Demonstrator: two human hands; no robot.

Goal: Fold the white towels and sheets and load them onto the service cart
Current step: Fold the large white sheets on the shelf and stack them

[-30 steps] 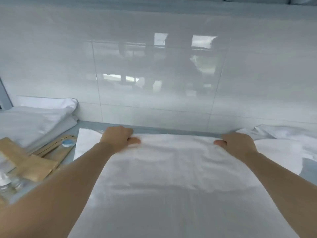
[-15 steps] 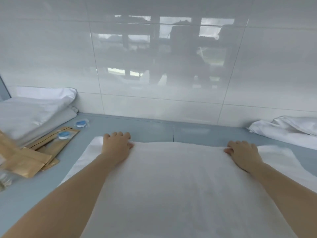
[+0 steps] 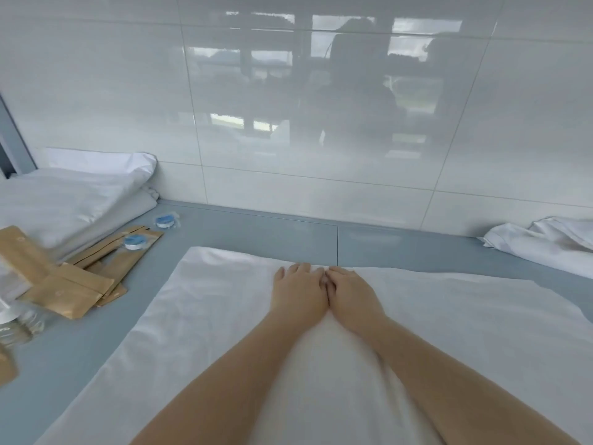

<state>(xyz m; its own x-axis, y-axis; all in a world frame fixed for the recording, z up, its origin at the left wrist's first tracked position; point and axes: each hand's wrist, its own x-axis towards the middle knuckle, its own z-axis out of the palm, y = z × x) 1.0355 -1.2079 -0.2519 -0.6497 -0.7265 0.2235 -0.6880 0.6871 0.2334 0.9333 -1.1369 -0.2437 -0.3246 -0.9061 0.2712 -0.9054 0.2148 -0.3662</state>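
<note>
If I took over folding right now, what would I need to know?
Left hand and right hand: both lie flat, side by side and touching, pressing the middle of the far edge of the white sheet. Neither grips anything.
The sheet lies spread on the blue-grey counter, at least one fold in.
Folded white linens are stacked far left; a crumpled white cloth waits at far right.
Left to do: finish folding this sheet, fold the crumpled cloth, load everything on the cart, which is not in view.
</note>
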